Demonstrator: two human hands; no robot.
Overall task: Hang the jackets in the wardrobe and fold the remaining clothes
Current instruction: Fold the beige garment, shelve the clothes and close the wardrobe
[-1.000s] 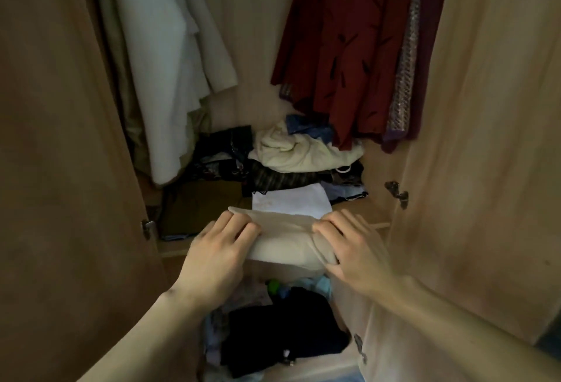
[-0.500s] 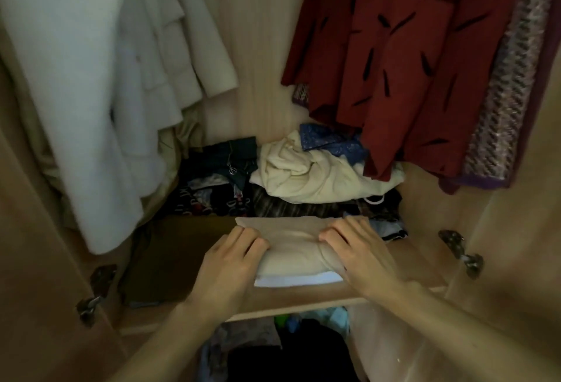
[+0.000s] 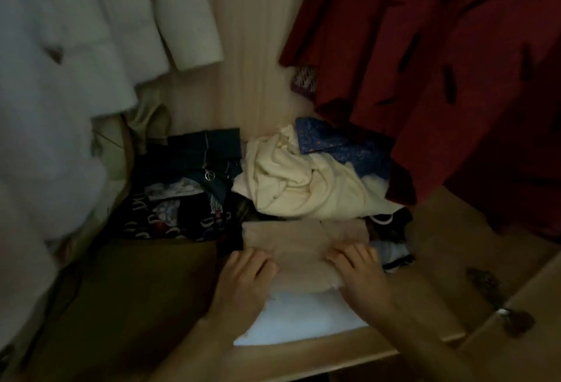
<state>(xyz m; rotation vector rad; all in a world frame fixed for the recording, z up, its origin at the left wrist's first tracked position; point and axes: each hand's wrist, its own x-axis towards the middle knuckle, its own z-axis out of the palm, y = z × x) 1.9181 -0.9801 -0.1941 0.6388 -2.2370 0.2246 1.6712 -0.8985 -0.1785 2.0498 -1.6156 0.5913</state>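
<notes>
A folded beige garment [image 3: 288,240] lies on a white folded piece [image 3: 303,316] at the front of the wardrobe shelf [image 3: 443,248]. My left hand [image 3: 243,281] lies with its fingers flat on the garment's left end. My right hand [image 3: 361,275] presses on the right end with its fingers spread. Both thumbs are hidden. White jackets [image 3: 76,47] hang at the upper left, and a dark red garment with black marks [image 3: 425,47] hangs at the upper right.
Behind the beige garment sits a crumpled cream garment [image 3: 297,181] with a blue patterned cloth [image 3: 340,144] beside it. Dark patterned clothes [image 3: 182,199] are piled to the left, above an olive piece [image 3: 136,290]. A metal door hinge [image 3: 501,315] sticks out at the right.
Both hands carried the beige garment forward and set it on the white piece on the shelf. The view moved closer into the wardrobe.
</notes>
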